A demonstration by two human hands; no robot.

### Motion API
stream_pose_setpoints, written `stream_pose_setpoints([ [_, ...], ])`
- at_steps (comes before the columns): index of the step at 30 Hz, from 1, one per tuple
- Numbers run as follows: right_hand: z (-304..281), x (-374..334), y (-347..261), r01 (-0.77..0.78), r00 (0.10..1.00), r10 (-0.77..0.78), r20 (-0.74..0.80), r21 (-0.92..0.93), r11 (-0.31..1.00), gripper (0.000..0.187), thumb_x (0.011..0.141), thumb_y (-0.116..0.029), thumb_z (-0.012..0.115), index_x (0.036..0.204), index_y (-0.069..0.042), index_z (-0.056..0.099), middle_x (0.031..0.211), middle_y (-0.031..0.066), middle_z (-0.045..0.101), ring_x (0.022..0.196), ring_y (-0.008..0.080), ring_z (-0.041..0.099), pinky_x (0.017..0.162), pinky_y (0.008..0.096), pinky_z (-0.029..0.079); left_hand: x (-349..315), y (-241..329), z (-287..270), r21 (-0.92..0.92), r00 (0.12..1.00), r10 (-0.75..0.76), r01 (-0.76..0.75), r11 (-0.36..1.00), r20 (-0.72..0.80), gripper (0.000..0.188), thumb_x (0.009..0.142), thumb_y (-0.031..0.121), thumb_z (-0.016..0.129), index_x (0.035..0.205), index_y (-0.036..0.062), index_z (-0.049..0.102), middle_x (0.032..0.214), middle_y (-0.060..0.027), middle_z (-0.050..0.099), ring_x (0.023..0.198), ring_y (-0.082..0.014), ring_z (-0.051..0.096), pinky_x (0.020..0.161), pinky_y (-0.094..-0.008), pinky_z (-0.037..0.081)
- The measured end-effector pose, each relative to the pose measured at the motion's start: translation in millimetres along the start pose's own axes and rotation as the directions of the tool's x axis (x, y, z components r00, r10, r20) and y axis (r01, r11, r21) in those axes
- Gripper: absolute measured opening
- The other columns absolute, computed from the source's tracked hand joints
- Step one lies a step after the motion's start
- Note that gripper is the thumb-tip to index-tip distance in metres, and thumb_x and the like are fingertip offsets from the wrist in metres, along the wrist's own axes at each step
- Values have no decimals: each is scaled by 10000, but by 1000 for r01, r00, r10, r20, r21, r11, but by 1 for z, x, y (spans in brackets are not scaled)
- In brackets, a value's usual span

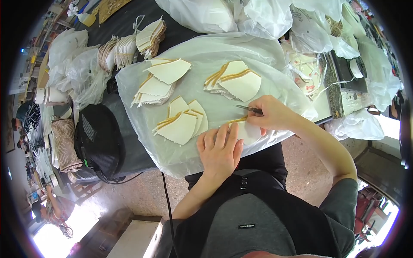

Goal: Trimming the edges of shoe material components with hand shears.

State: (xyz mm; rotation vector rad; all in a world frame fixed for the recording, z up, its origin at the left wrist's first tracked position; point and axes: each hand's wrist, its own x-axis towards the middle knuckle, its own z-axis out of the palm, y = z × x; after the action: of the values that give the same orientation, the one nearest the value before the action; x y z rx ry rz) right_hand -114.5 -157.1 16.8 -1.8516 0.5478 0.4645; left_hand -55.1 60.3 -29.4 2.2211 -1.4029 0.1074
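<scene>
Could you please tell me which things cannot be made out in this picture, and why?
Head view, white piece: partly hidden by the left hand and right hand.
Head view, pointed tool: its rear end is hidden by the right hand, so I cannot tell its exact kind.
Head view, plastic bag: cut off by the upper edge.
Head view, distant person: too small and blurred.

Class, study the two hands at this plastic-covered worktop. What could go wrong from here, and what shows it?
The right hand holds a pointed tool near the left hand, so a slip might nick its fingers.
The white piece lies on a wrinkled plastic sheet; if that shifts, the piece could slide.
</scene>
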Motion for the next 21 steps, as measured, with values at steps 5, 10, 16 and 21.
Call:
stream_pose_setpoints([
  [5, 6, 0, 0, 32, 999, -34, -29, -59, 998, 177, 832, -100, 625, 719, 25, 573, 587, 49, 578, 482, 158, 649, 460, 280, 477, 9, 7, 2, -9, 997, 52, -53, 999, -58, 409, 881, 293, 654, 1233, 88, 626, 1186, -52, 568, 1077, -252, 524, 950, -428, 406],
  [10, -3, -5, -1, -79, 997, 79, 2, 17, 997, 218, 857, -135, 651, 747, 44, 595, 583, 72, 565, 477, 157, 639, 456, 285, 485, 9, 9, 19, -77, 995, 100, -101, 992, -22, 395, 878, 242, 659, 1221, 48, 633, 1177, -75, 575, 1068, -268, 541, 910, -405, 446],
  [16, -18, -6, 19, 32, 999, -32, 4, -154, 988, 222, 862, -156, 659, 798, 56, 637, 592, 70, 574, 498, 152, 637, 483, 281, 486, 9, 11, 19, -16, 993, 122, -122, 992, -7, 403, 873, 259, 641, 1235, 83, 625, 1162, -49, 559, 1043, -239, 537, 896, -395, 448],
  [21, -21, -6, 20, 34, 999, -32, 23, -64, 997, 229, 856, -157, 654, 754, 45, 618, 578, 77, 564, 509, 157, 641, 498, 294, 482, 13, 12, 18, 22, 991, 132, -132, 991, 7, 413, 856, 255, 641, 1246, 117, 630, 1133, -46, 550, 1027, -237, 527, 884, -401, 441],
])
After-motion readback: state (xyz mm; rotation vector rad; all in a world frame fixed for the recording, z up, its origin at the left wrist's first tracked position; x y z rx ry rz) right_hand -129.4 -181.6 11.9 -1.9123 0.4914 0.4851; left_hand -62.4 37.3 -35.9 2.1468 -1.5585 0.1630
